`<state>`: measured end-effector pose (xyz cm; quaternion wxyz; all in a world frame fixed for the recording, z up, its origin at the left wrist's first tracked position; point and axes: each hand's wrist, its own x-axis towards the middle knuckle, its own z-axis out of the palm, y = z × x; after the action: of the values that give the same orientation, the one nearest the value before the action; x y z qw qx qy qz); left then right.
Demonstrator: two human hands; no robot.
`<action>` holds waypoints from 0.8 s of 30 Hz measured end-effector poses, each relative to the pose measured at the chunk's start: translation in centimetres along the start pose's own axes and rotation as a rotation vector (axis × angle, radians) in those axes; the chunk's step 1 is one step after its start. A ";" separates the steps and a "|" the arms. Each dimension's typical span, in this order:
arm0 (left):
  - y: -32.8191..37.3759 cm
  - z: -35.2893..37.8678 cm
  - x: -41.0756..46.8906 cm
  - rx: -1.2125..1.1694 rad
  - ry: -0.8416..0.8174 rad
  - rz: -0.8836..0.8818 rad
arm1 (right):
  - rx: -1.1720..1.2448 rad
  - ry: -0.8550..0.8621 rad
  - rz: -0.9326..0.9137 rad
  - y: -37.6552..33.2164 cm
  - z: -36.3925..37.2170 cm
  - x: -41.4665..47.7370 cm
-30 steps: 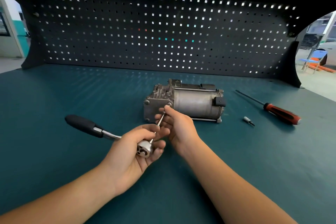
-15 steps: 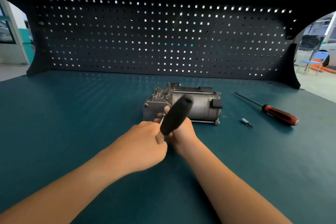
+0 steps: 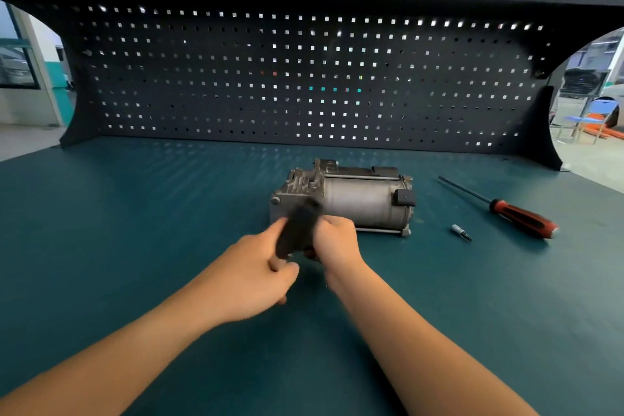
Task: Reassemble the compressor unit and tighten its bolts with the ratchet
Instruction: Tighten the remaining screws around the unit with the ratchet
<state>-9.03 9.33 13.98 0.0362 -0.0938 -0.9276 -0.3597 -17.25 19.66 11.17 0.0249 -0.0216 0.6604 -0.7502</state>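
Teal surface (image 3: 135,213), with a grey metal compressor unit (image 3: 364,203) lying on its side at the middle, its blocky end to the left. Just in front of that end, the blurred left grip (image 3: 253,270) curls round the lower end of the ratchet (image 3: 299,230), whose black handle tilts up across the unit's near left corner. The right grip (image 3: 336,241) sits just right of the handle with fingers curled, and whether it holds anything is hidden. A red-handled screwdriver (image 3: 520,216) and a small bit (image 3: 461,232) lie to the right.

both bare forearms reach in from the near edge of the worktop (image 3: 135,246) and meet mid-way. the blurred left hand (image 3: 256,268) curls round the ratchet (image 3: 297,230); the right hand (image 3: 337,241) is just beside it, fingers curled, tips hidden.
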 end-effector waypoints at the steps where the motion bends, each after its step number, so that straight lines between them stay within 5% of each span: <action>1: -0.4 0.5 -0.2 -0.264 0.015 -0.058 | 0.018 -0.011 0.019 0.0 0.0 -0.2; 5: -1.1 2.0 -0.5 -1.135 0.052 -0.414 | 0.034 -0.001 0.048 -0.1 0.0 -0.4; 8: -0.8 2.0 -0.7 -1.672 0.013 -0.505 | 0.043 -0.005 0.079 -0.1 0.2 -0.3; 12: -0.3 2.0 -0.6 -1.887 -0.006 -0.428 | 0.113 -0.043 0.107 -0.3 0.0 -0.1; 15: 0.1 2.6 -0.3 -1.562 -0.032 -0.422 | 0.124 -0.078 0.120 -0.2 -0.4 0.1; 21: 0.3 1.9 0.0 -0.528 -0.004 -0.221 | 0.161 -0.145 0.190 0.2 -0.4 0.5; 24: 0.6 1.3 0.5 0.343 -0.028 -0.092 | 0.227 -0.189 0.235 0.4 0.0 0.7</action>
<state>-9.37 10.70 13.43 0.0223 -0.0488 -0.9791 -0.1962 -17.96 19.59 10.80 0.1764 -0.0115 0.5642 -0.8065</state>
